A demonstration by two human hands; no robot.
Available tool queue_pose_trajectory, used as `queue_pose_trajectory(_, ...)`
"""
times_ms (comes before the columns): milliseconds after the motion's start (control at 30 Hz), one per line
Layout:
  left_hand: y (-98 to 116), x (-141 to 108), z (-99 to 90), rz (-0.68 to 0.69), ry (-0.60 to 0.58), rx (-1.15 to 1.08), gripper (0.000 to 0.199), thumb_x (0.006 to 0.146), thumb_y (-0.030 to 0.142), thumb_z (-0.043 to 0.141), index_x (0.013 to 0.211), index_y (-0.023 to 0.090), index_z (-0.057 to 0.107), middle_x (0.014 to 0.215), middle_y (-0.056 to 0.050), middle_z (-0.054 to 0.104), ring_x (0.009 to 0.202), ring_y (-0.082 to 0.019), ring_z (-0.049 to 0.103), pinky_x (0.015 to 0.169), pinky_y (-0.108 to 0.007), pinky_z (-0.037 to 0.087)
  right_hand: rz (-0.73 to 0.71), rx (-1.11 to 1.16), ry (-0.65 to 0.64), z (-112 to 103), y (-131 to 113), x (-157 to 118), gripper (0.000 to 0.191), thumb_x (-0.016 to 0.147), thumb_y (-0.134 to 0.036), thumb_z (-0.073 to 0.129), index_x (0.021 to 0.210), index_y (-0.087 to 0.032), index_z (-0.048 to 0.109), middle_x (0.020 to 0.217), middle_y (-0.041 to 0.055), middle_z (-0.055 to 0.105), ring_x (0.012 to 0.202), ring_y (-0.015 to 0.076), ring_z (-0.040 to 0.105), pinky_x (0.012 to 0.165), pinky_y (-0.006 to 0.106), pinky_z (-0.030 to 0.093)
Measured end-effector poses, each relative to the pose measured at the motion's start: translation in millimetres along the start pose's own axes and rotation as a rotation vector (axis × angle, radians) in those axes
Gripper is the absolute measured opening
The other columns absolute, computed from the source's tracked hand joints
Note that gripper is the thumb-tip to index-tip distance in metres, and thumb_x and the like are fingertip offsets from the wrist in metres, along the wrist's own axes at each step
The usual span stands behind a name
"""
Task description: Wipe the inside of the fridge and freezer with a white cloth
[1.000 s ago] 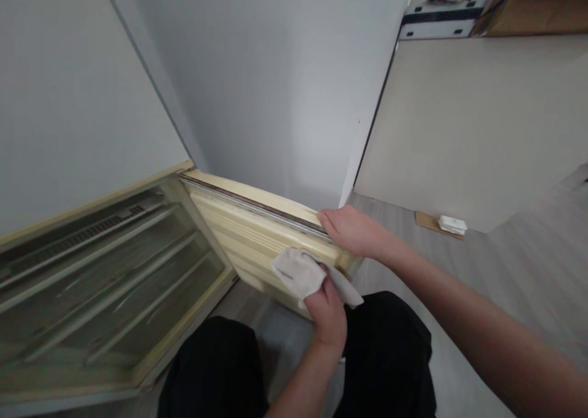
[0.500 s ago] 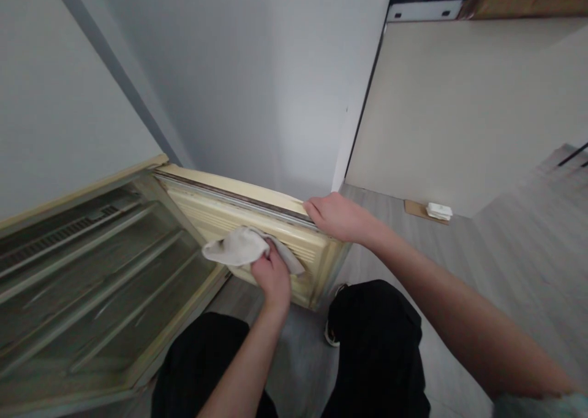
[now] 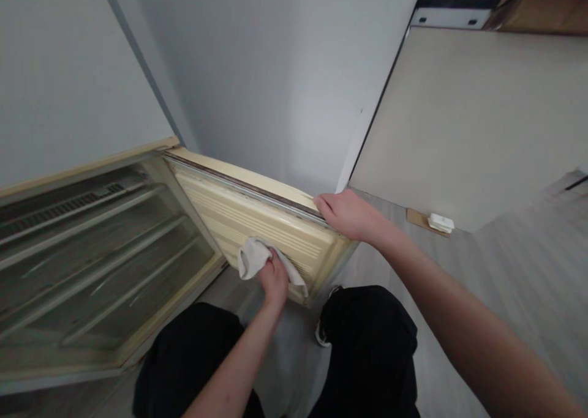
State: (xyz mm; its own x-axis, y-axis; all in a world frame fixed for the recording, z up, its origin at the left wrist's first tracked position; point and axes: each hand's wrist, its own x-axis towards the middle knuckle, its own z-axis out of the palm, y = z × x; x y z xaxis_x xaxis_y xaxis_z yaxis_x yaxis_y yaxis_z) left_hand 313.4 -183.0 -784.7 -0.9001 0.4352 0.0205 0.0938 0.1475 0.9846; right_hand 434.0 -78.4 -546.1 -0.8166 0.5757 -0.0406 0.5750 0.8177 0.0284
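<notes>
A pale cloth (image 3: 252, 259) is bunched in my left hand (image 3: 274, 277), whose fingers press it against the ribbed inner face of a cream refrigerator door (image 3: 220, 205). One end of the cloth hangs loose to the left; another part spreads to the right below my fingers. My right hand (image 3: 346, 213) grips the outer top corner of the door, fingers curled over its edge by the dark gasket strip. The door stands open, hinged on the left to the cream-framed refrigerator compartment (image 3: 92, 283), which has ridged walls inside.
A grey wall (image 3: 266, 87) rises right behind the door. On the wood-look floor (image 3: 514, 271) to the right, a small white object (image 3: 441, 223) rests on a piece of cardboard (image 3: 416, 217). A cardboard box (image 3: 546, 8) is at the top right. My black-clad knees flank the door's lower edge.
My left hand has moved the cloth lower on the door's inner face, and its loose end has drawn in. My right hand keeps its grip on the corner. The camera view has shifted slightly.
</notes>
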Motion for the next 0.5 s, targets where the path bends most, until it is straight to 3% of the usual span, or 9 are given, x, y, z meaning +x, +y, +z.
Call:
queue_pose_trajectory(133,-5.8,63.3,-17.2,-0.038,0.103,0.009,0.052,0.100,0.043,0.037,0.124,0.005,0.063,0.139,-0.025,0.059,0.138,-0.029,0.049,0.119,-0.038,0.031,0.051,0.036,-0.007,-0.3,0.1,0.6,0.056,0.107,-0.036,0.018,0.098,-0.016,0.069,0.099,0.0126,0.075,0.085,0.0219,0.067,0.067,0.030,0.035)
queue_pose_trajectory(200,-6.3,77.4,-22.0,-0.066,0.149,0.007,0.053,0.100,0.042,0.033,0.123,0.004,0.063,0.133,-0.026,0.062,0.130,-0.030,0.056,0.114,-0.039,0.038,0.057,0.037,-0.002,-0.3,-2.7,-1.9,0.056,0.107,-0.037,0.018,0.097,-0.016,0.069,0.097,0.0125,0.075,0.083,0.0218,0.067,0.067,0.031,0.035)
queue_pose_trajectory(267,-7.7,71.7,-21.7,-0.084,0.164,-0.001,0.053,0.101,0.042,0.032,0.121,0.004,0.064,0.130,-0.025,0.064,0.125,-0.029,0.060,0.109,-0.038,0.043,0.046,0.016,0.004,-0.4,-6.7,-5.7,0.056,0.107,-0.036,0.017,0.097,-0.016,0.069,0.097,0.0122,0.075,0.080,0.0217,0.066,0.066,0.031,0.035)
queue_pose_trajectory(433,-17.8,17.6,-9.1,-0.081,0.094,-0.011,0.047,0.099,0.045,0.041,0.115,0.011,0.068,0.126,-0.020,0.068,0.125,-0.027,0.060,0.110,-0.035,0.043,-0.044,-0.103,0.011,0.5,-11.5,-11.1,0.047,0.106,-0.028,0.021,0.101,-0.016,0.066,0.100,0.0120,0.074,0.078,0.0228,0.067,0.066,0.032,0.035)
queue_pose_trajectory(500,-20.7,14.7,-7.6,-0.093,0.074,-0.002,0.045,0.099,0.045,0.042,0.110,0.012,0.069,0.119,-0.019,0.072,0.118,-0.027,0.064,0.106,-0.036,0.046,-0.047,-0.111,0.007,0.9,-9.5,-9.8,0.046,0.107,-0.028,0.021,0.101,-0.016,0.065,0.101,0.0118,0.074,0.080,0.0233,0.067,0.066,0.032,0.034)
